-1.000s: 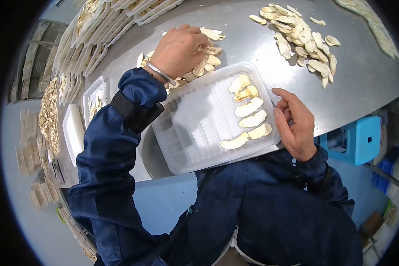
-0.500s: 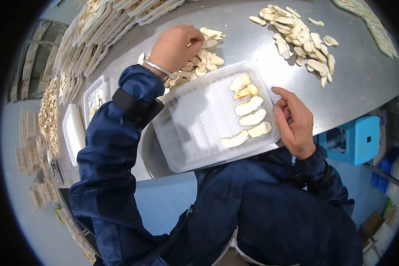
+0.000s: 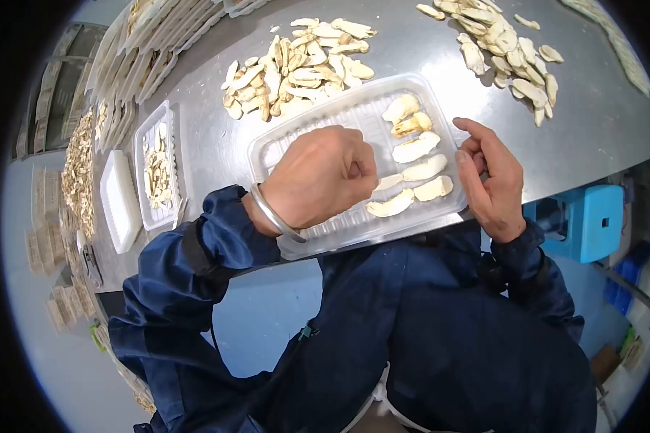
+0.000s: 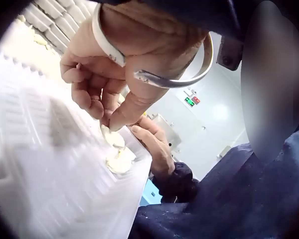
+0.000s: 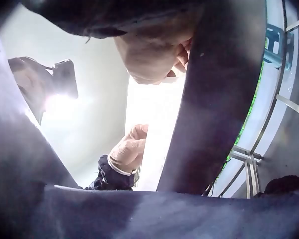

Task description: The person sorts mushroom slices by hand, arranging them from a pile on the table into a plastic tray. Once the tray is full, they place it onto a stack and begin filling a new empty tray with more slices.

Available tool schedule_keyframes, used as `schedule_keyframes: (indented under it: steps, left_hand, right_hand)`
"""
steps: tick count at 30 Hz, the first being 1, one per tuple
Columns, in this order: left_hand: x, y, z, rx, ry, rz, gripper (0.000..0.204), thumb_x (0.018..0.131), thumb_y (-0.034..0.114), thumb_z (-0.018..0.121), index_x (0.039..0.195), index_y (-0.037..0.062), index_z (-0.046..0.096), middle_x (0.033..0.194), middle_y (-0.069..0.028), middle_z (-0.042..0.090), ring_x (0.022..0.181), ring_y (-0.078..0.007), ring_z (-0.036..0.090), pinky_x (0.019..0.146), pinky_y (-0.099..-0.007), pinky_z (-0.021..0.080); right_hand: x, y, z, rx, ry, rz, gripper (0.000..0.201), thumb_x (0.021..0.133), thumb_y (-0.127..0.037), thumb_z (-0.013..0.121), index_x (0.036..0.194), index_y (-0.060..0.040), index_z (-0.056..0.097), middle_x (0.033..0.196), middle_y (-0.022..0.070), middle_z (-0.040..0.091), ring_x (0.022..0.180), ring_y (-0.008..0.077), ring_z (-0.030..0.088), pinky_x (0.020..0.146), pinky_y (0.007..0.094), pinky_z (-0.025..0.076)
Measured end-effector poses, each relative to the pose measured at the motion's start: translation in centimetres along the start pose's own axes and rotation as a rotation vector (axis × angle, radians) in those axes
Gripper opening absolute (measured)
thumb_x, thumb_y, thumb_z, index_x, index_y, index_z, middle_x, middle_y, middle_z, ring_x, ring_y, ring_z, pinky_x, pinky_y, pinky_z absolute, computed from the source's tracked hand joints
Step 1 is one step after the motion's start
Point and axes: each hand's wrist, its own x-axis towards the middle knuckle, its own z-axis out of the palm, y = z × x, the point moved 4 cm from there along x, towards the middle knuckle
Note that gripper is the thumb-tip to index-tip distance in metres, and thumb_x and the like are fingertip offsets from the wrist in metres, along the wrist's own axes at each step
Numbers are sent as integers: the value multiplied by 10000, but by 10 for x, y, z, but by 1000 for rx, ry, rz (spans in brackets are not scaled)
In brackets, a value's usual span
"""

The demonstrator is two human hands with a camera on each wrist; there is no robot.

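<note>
In the head view the left hand [image 3: 323,173], with a metal bangle at its wrist, is over a clear plastic tray [image 3: 318,243]. Its thumb and fingers pinch a pale slice [image 3: 388,182], low in the tray beside the rows of slices [image 3: 425,167] at the right end. The left wrist view shows the left hand's [image 4: 114,74] fingertips on a slice [image 4: 112,137]. Beside the tray's right edge, the right hand [image 3: 495,180] has its index finger extended and other fingers loosely bent, holding nothing visible. In the right wrist view the right hand [image 5: 152,55] is partly cut off.
Behind the tray lies a pile of slices [image 3: 296,68]; another pile [image 3: 509,50] is at the back right. A narrow tray with small pieces [image 3: 157,169], a white tray [image 3: 119,202] and stacked filled trays [image 3: 148,54] stand left. A blue stool [image 3: 601,224] is below right.
The left hand has moved from the back pile down over the tray, carrying a slice. The head view has shifted a little; the right hand keeps its place beside the tray.
</note>
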Motion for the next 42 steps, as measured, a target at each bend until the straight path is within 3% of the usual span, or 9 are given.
schedule_keyframes:
  steps: [6, 12, 21, 24, 25, 27, 32, 42]
  left_hand:
    - [1, -2, 3, 6, -61, -23, 64, 775, 41, 697, 774, 2, 646, 719, -56, 561, 632, -159, 562, 594, -284, 451]
    - [5, -5, -7, 19, -79, 91, 54, 777, 23, 703, 793, 1, 656, 740, -57, 568, 654, -165, 565, 604, -285, 452]
    - [11, -12, 0, -17, -138, 54, 88, 780, 49, 730, 794, 22, 648, 734, -49, 581, 662, -161, 567, 618, -283, 466]
    - [20, -14, -20, 56, 27, 125, 101, 777, 46, 737, 807, 14, 645, 747, -47, 606, 679, -150, 584, 633, -282, 479]
    - [27, -12, -35, 162, 162, 96, 93, 777, 33, 731, 818, 13, 650, 779, -48, 638, 701, -148, 602, 645, -280, 488]
    - [46, -18, -70, 329, 439, 231, 94, 814, 44, 661, 892, -9, 670, 810, -104, 652, 698, -172, 608, 646, -284, 491]
    - [95, -49, -87, 571, 417, 176, 251, 756, 240, 709, 872, 18, 698, 813, -104, 643, 791, -271, 592, 719, -376, 474]
    - [115, -51, -74, 691, 363, 127, 158, 729, 175, 662, 754, 18, 657, 722, -99, 628, 754, -289, 585, 663, -397, 463]
  right_hand:
    - [0, 0, -1, 5, -4, -18, 343, 818, 4, 610, 1158, 37, 587, 738, 86, 551, 567, 147, 479, 531, 281, 402]
    - [0, 0, -1, -15, -9, -25, 350, 815, 4, 608, 1162, 36, 583, 737, 93, 554, 583, 166, 498, 537, 293, 411]
    - [1, -1, -1, -26, -14, -38, 350, 810, 3, 611, 1156, 44, 580, 742, 105, 559, 602, 191, 522, 548, 306, 426]
    - [1, 1, -1, -36, -16, -48, 349, 809, 4, 612, 1155, 44, 581, 742, 107, 558, 606, 196, 524, 548, 309, 428]
    - [1, 2, -1, -30, -18, -40, 349, 809, 4, 612, 1154, 44, 581, 742, 106, 558, 606, 197, 525, 549, 310, 429]
    - [1, 1, -2, -18, -25, -25, 350, 807, 4, 613, 1154, 43, 582, 742, 106, 558, 608, 199, 526, 552, 313, 430]
    - [1, 1, -2, -6, -17, -20, 349, 804, 11, 613, 1150, 39, 584, 738, 105, 558, 605, 203, 525, 557, 315, 427]
    - [1, 1, -2, -15, -22, -28, 352, 809, 9, 610, 1159, 39, 576, 735, 102, 558, 612, 197, 529, 558, 316, 429]
